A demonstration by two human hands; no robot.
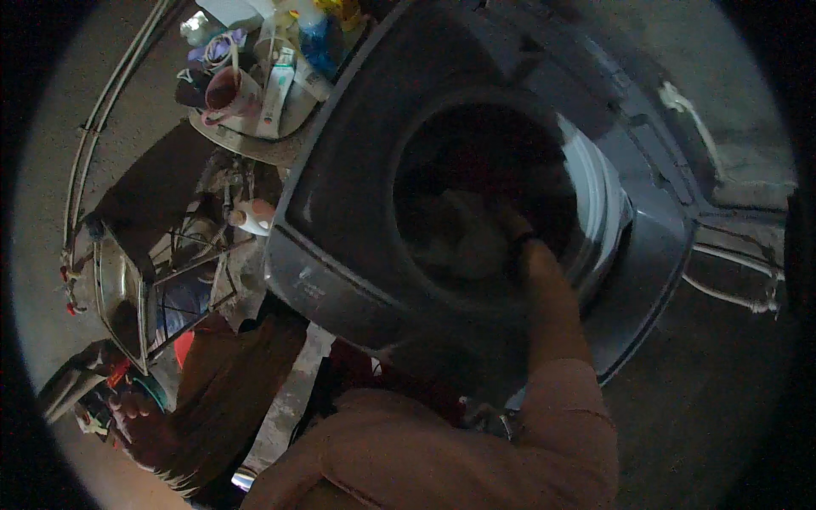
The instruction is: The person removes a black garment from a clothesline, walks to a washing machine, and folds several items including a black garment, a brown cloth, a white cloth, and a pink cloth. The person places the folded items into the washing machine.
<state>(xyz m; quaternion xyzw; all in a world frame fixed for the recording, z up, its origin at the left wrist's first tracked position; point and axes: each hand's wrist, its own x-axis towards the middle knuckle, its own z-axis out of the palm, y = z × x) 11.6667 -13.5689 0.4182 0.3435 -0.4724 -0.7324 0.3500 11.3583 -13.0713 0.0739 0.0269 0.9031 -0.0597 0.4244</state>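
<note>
Before me stands a dark grey top-loading washing machine (pixel 347 210) with its round mouth uncovered. My right arm reaches down into the drum (pixel 593 185), whose pale inner wall shows on the right side. Dimly visible inside is my right hand (pixel 510 220), with a dark band at the wrist. It lies beside or against a pale, bunched mass that looks like wet cloth (pixel 468 245). Shadow hides the fingers, so their grip on the cloth cannot be made out. My left hand is out of view; only pink sleeve fabric shows at the bottom.
A small stand (pixel 242 137) at upper left holds a pink mug (pixel 233 95), a toothpaste tube (pixel 278 95) and bottles. Below it are a metal-framed rack (pixel 150 299), a white bottle (pixel 255 217) and brown cloth (pixel 236 376). Pale hoses (pixel 733 255) lie beyond the machine's right side.
</note>
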